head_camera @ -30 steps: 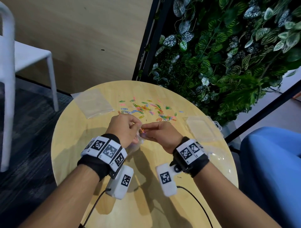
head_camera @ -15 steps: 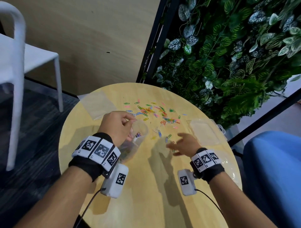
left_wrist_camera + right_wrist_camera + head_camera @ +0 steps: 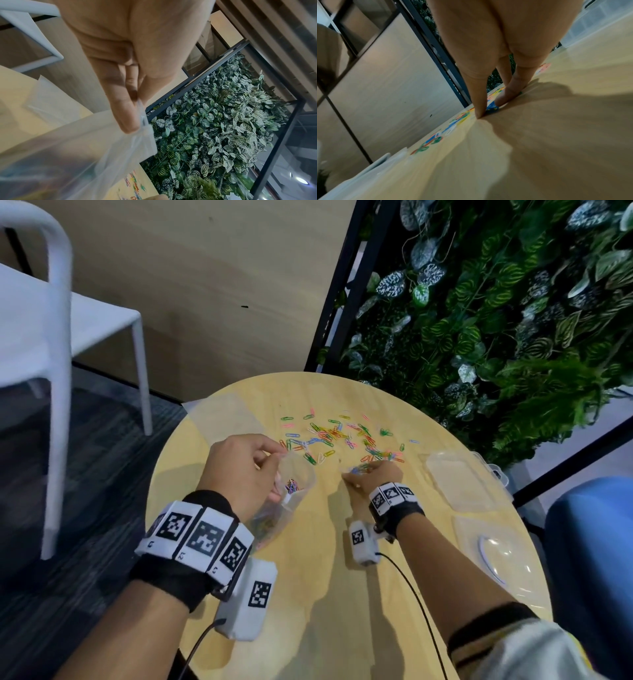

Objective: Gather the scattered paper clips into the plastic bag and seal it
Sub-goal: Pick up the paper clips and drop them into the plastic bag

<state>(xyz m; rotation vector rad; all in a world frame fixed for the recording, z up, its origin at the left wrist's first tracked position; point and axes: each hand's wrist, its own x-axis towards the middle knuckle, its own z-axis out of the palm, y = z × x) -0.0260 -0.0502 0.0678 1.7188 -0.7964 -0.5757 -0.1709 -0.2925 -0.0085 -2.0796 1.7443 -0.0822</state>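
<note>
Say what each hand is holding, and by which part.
Left hand pinches the plastic bag by its open top edge. Right hand pinches a few paper clips against the table.

Round light-wood table. Coloured paper clips scattered near far edge. Flat clear bag at far-left edge. Clear plastic box by right edge, clear lid just nearer along the same edge.

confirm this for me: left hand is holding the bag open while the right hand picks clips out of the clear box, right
Not the box. In the head view the right hand pinches clips off the table; the clear box lies untouched beside it. The left hand does hold the bag open.
</note>
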